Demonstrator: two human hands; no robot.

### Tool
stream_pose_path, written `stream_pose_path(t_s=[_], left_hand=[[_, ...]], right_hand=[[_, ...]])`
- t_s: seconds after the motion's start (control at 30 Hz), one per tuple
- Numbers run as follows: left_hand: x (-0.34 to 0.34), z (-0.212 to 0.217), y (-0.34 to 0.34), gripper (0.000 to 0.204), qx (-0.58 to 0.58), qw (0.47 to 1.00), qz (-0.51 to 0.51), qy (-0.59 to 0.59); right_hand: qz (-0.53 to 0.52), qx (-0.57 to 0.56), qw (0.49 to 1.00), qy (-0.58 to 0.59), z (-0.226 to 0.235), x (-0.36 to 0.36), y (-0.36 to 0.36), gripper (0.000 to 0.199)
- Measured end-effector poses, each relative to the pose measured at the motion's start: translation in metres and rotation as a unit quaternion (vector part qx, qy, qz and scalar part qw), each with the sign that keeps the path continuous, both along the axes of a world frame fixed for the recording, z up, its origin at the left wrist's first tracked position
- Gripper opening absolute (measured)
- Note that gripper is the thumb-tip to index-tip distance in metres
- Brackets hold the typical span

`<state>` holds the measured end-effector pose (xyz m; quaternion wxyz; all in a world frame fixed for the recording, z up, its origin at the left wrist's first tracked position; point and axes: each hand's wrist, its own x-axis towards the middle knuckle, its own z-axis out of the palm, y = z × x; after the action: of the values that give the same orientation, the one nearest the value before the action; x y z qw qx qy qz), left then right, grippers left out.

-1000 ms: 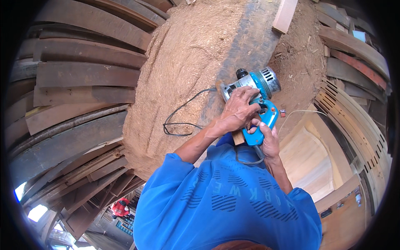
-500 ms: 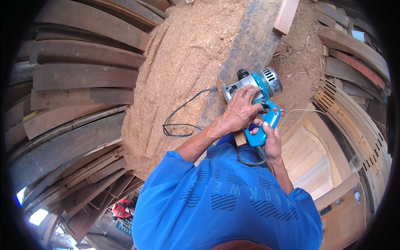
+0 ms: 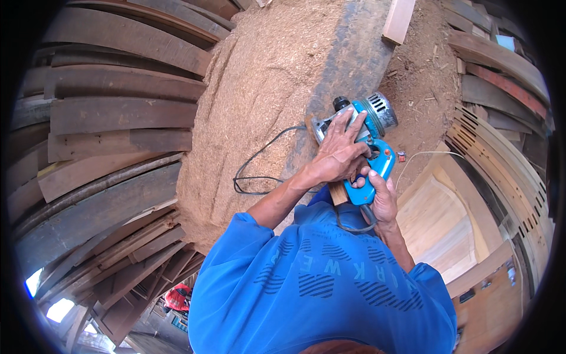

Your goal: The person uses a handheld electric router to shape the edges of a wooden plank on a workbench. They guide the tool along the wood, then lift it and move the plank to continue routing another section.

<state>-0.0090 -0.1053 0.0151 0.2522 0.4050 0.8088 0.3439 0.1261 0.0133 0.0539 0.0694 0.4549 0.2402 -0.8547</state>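
Observation:
A power router (image 3: 364, 118), blue and silver with a round vented motor and a black knob, lies tilted over a narrow wooden piece (image 3: 338, 192) in front of me. My left hand (image 3: 343, 146) presses over its body, fingers stretched along the metal housing. Around the blue D-shaped handle (image 3: 383, 162), the fingers of my right hand (image 3: 380, 197) are wrapped at its near end. A dark cord (image 3: 367, 223) leaves the handle and loops against my blue shirt. The router's underside and bit are hidden.
Sawdust (image 3: 253, 106) is heaped left of a long grey board (image 3: 348, 59). A wooden block (image 3: 399, 22) lies at the far end. Stacked planks (image 3: 118, 115) line the left; slotted timbers (image 3: 501, 171) and a pale wooden panel (image 3: 436, 224) stand right. Someone in red (image 3: 178, 298) is at lower left.
The view has shifted slightly. My left hand's fingers reach a little further over the router housing, while my right hand keeps its hold on the handle.

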Motion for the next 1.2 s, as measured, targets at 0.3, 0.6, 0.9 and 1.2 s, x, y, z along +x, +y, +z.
stream_pose_path(t_s=[0.3,0.6,0.9,1.2], left_hand=[[0.005,-0.001,0.003,0.036,0.007,1.000,-0.015,0.025],[0.004,-0.002,0.006,0.039,0.007,1.000,-0.025,0.015],[0.000,-0.006,0.002,0.031,0.020,0.999,-0.033,-0.009],[0.000,-0.009,0.000,0.030,0.035,0.999,-0.019,0.005]], right_hand=[[0.013,0.008,1.000,0.006,-0.008,0.006,0.001,0.035],[0.012,0.028,1.000,0.004,-0.006,0.003,0.000,0.049],[0.005,0.021,0.999,0.027,-0.010,0.004,0.000,0.052],[0.001,0.025,0.999,0.030,-0.009,0.001,-0.001,0.050]])
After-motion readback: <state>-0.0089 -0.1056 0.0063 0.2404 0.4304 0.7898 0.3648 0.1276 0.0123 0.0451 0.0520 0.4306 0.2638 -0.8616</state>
